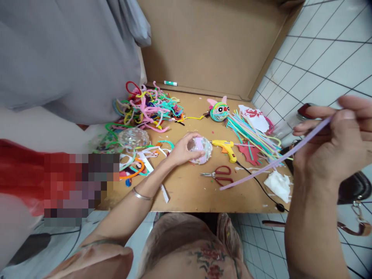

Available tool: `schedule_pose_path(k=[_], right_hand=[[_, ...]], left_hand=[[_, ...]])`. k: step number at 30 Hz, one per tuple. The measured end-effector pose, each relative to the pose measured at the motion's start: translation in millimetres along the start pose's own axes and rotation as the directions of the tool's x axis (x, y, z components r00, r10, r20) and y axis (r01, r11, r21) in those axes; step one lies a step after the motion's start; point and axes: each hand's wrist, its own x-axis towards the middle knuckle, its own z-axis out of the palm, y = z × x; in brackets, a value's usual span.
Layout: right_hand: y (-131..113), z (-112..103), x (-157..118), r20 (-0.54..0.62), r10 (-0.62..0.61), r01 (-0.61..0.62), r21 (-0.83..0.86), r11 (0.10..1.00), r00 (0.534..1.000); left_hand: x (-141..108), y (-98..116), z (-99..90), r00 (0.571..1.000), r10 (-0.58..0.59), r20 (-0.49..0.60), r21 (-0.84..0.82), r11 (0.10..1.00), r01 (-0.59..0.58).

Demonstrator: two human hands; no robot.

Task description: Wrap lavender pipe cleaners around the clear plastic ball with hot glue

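Note:
My left hand (pixel 187 149) is wrapped round a clear, bumpy ball (pixel 207 151) with a lilac strip (pixel 198 144) across it. Raised at the right, my right hand (pixel 340 128) pinches one end of a long lilac pipe cleaner (pixel 270 164), whose other end hangs down over the scissors. A yellow glue gun (pixel 226 148) lies just right of the ball, its nozzle pointing at it. Below the ball are scissors with red handles (pixel 223 169). Farther back stands a finished-looking striped ball figure (pixel 219 111) with pink ears and eyes.
Tangled coloured pipe cleaners (pixel 148 106) are heaped at the back left, near another clear ball (pixel 133 137). Straight pipe cleaners (pixel 251 133), white tissue (pixel 278 185) and the glue gun's black cord (pixel 261 185) lie at the right. A glue stick (pixel 170 83) sits at the back.

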Motion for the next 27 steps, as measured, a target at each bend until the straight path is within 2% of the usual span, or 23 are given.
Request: schedule_pose_path(k=[1, 3, 5, 6, 10, 12, 14, 16, 19, 23, 25, 27], right_hand=[[7.9, -0.7, 1.7, 0.042, 0.008, -0.009, 0.028, 1.0, 0.999], [26.2, -4.5, 3.6, 0.117, 0.147, -0.16, 0.118, 0.98, 0.982], [46.5, -9.8, 1.7, 0.199, 0.308, -0.343, 0.17, 0.924, 0.93], [56.6, -12.0, -1.1, 0.224, 0.345, -0.386, 0.177, 0.905, 0.912], [89.8, -9.9, -22.2, 0.253, 0.383, -0.412, 0.072, 0.908, 0.888], [99.6, -2.1, -36.3, 0.238, 0.338, -0.35, 0.01, 0.937, 0.911], [105.5, 7.3, -51.7, 0.223, 0.231, -0.225, -0.052, 0.973, 0.947], [109.5, 15.2, -68.2, 0.257, 0.134, -0.09, -0.176, 0.98, 0.957], [116.1, 20.6, -93.1, 0.331, 0.052, 0.062, -0.326, 0.943, 0.942], [126.2, 18.6, -116.3, 0.351, 0.008, 0.137, -0.387, 0.912, 0.936], [128.2, 16.5, -120.2, 0.416, -0.073, 0.245, -0.377, 0.893, 0.906], [127.4, 15.0, -120.4, 0.502, -0.167, 0.38, -0.359, 0.852, 0.848]], left_hand=[[0.1, -0.8, -0.5, 1.0, 0.014, 0.002, 0.001, 1.0, -0.014], [0.1, -2.4, -1.6, 0.999, 0.046, 0.004, 0.012, 0.999, -0.046], [0.0, -3.5, -2.5, 0.997, 0.078, 0.012, 0.025, 0.997, -0.078], [-0.1, -4.0, -2.8, 0.995, 0.095, 0.016, 0.028, 0.995, -0.096], [-0.1, -6.8, -2.5, 0.984, 0.179, 0.01, 0.017, 0.984, -0.179], [0.1, -8.7, -1.9, 0.977, 0.212, 0.005, 0.023, 0.977, -0.212], [0.2, -10.5, -1.6, 0.972, 0.235, 0.005, 0.043, 0.971, -0.235], [0.2, -11.5, -2.0, 0.968, 0.249, 0.007, 0.064, 0.966, -0.249], [-0.1, -11.4, -3.6, 0.967, 0.257, -0.006, 0.098, 0.962, -0.255], [0.0, -10.2, -5.4, 0.956, 0.293, -0.005, 0.103, 0.951, -0.291], [0.3, -9.6, -5.8, 0.953, 0.303, -0.002, 0.093, 0.949, -0.301], [0.4, -9.0, -6.2, 0.955, 0.297, -0.005, 0.087, 0.951, -0.295]])
